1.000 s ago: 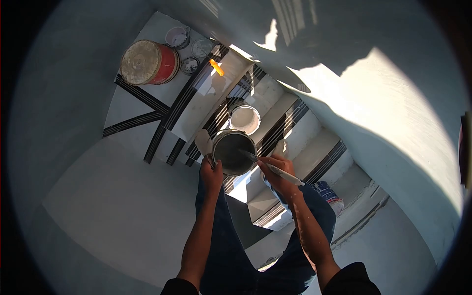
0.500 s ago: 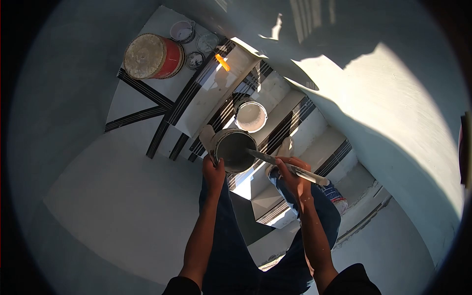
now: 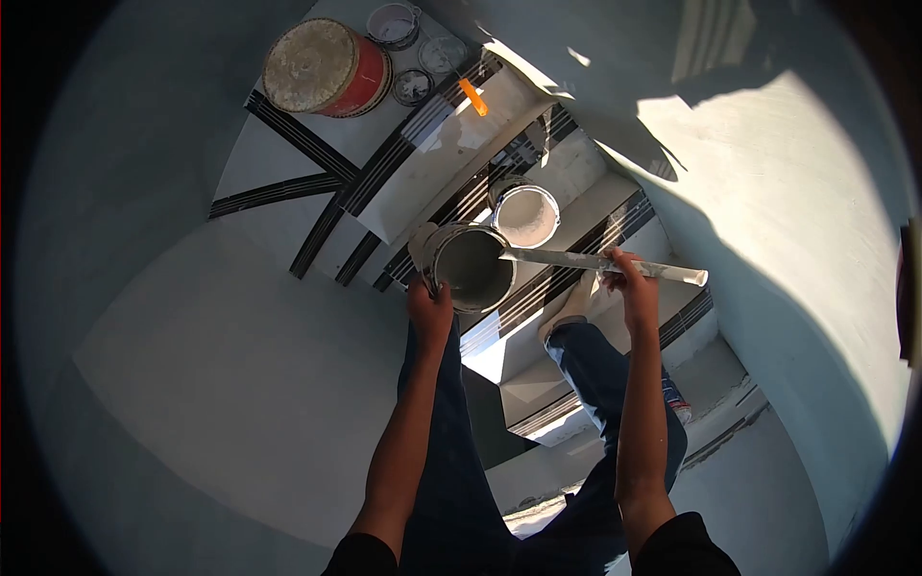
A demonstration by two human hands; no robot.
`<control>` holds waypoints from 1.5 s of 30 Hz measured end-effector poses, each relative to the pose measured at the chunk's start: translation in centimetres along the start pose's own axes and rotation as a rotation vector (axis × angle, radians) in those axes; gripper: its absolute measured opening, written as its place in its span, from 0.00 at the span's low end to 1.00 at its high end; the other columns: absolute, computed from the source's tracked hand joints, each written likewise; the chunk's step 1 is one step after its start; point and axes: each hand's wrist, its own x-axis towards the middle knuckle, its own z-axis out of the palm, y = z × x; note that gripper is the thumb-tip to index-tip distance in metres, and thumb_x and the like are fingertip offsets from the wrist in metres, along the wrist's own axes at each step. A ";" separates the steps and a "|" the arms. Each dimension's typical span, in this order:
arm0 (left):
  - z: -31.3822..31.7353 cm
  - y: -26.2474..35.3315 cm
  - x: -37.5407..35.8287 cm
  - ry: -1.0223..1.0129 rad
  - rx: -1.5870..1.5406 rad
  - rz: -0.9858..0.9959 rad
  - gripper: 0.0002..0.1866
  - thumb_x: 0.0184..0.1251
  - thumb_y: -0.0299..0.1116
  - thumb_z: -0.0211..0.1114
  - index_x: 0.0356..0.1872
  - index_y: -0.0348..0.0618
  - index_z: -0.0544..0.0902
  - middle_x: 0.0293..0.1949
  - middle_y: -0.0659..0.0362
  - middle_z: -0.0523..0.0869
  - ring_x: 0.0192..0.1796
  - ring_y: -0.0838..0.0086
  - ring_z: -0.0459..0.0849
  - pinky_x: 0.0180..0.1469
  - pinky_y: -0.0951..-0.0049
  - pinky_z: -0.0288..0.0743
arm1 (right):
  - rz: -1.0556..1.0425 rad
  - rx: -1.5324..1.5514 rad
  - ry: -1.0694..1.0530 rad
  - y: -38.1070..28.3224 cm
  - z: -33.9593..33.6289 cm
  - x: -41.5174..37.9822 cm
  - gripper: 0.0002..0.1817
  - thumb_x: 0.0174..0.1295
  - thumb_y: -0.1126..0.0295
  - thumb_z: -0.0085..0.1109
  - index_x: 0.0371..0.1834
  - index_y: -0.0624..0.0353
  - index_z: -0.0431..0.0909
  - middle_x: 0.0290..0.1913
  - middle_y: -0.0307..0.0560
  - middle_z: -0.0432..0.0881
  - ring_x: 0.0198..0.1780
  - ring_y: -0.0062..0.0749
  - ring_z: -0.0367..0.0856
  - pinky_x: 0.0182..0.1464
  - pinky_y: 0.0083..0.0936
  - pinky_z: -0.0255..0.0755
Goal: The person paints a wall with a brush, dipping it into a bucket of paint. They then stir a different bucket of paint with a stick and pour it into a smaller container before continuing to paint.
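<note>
A dark bucket (image 3: 473, 269) with grey material inside is held at its near left rim by my left hand (image 3: 430, 305), the fingers closed round the edge. My right hand (image 3: 629, 280) grips a long, pale, smeared stick-like tool (image 3: 567, 257). The tool's far tip touches or overlaps the bucket's right rim, and its thick end points right. Just beyond the bucket, a white bucket (image 3: 526, 216) with pale contents stands on the steps.
Steps with dark striped edges (image 3: 384, 173) run diagonally. On the upper landing are a large red drum (image 3: 360, 77), a small pail (image 3: 393, 26) and an open tin (image 3: 413, 87). An orange object (image 3: 473, 97) lies on a step. A curved wall (image 3: 768, 192) rises at right.
My right hand has moved right and up, drawing the tool's tip from inside the bucket toward its rim. The bucket and my left hand sit slightly higher and further right; the view has shifted.
</note>
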 end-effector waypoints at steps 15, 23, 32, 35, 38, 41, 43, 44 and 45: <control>0.2 -3.3 1.1 0.072 -0.021 -0.125 0.14 0.64 0.28 0.66 0.49 0.36 0.81 0.42 0.49 0.84 0.46 0.55 0.86 0.47 0.59 0.77 | -0.238 -0.530 -0.029 8.6 3.5 11.7 0.19 0.62 0.57 0.70 0.45 0.63 0.86 0.29 0.45 0.85 0.33 0.28 0.83 0.39 0.25 0.76; -3.9 -4.9 1.8 -0.044 -0.271 -0.524 0.15 0.72 0.34 0.60 0.54 0.36 0.78 0.49 0.53 0.83 0.52 0.67 0.83 0.51 0.67 0.77 | -0.620 -1.148 0.200 12.0 9.0 18.5 0.26 0.50 0.55 0.76 0.52 0.54 0.84 0.40 0.52 0.86 0.44 0.51 0.85 0.53 0.40 0.78; -7.5 -6.8 6.1 0.193 -0.505 -0.582 0.23 0.71 0.37 0.62 0.63 0.40 0.73 0.59 0.52 0.77 0.60 0.62 0.78 0.58 0.58 0.79 | -0.492 -0.928 -0.105 16.7 6.8 25.4 0.15 0.56 0.67 0.63 0.45 0.60 0.81 0.42 0.62 0.85 0.46 0.60 0.84 0.48 0.43 0.78; -8.8 -7.5 7.3 0.301 -0.543 -0.631 0.24 0.70 0.38 0.62 0.64 0.41 0.73 0.62 0.52 0.74 0.63 0.61 0.75 0.61 0.53 0.74 | -0.516 -0.961 -0.164 14.9 6.9 24.6 0.11 0.55 0.69 0.60 0.40 0.61 0.81 0.42 0.58 0.86 0.46 0.57 0.84 0.45 0.43 0.78; -10.0 -8.9 7.7 0.366 -0.575 -0.651 0.26 0.69 0.39 0.63 0.65 0.41 0.72 0.64 0.52 0.73 0.66 0.61 0.72 0.63 0.50 0.70 | -0.486 -0.985 -0.209 15.2 6.1 25.1 0.15 0.56 0.65 0.62 0.46 0.57 0.82 0.45 0.55 0.86 0.48 0.54 0.84 0.49 0.41 0.77; -10.5 -9.2 7.9 0.363 -0.567 -0.634 0.25 0.69 0.39 0.63 0.64 0.41 0.72 0.63 0.53 0.74 0.65 0.62 0.73 0.62 0.51 0.71 | -0.426 -1.035 -0.205 15.5 5.7 25.2 0.27 0.56 0.58 0.68 0.57 0.59 0.79 0.56 0.60 0.82 0.59 0.54 0.80 0.60 0.38 0.74; -10.8 -8.9 7.7 0.327 -0.537 -0.602 0.23 0.70 0.39 0.63 0.62 0.40 0.73 0.61 0.53 0.75 0.62 0.63 0.75 0.61 0.54 0.73 | -0.497 -1.132 -0.161 14.0 5.7 22.9 0.38 0.54 0.53 0.71 0.66 0.62 0.74 0.64 0.63 0.77 0.67 0.55 0.74 0.68 0.37 0.68; -10.8 -8.6 7.5 0.299 -0.518 -0.578 0.22 0.70 0.38 0.63 0.61 0.40 0.74 0.60 0.53 0.76 0.61 0.64 0.77 0.60 0.56 0.73 | -0.417 -1.061 -0.193 13.3 5.5 22.0 0.41 0.54 0.52 0.72 0.67 0.64 0.71 0.66 0.64 0.75 0.69 0.55 0.71 0.70 0.38 0.65; -10.7 -8.3 7.2 0.272 -0.501 -0.553 0.21 0.71 0.37 0.63 0.60 0.40 0.74 0.59 0.53 0.78 0.59 0.65 0.78 0.60 0.58 0.74 | -0.339 -0.990 -0.224 12.9 5.0 21.3 0.44 0.53 0.51 0.72 0.69 0.66 0.69 0.68 0.66 0.72 0.71 0.56 0.68 0.72 0.38 0.63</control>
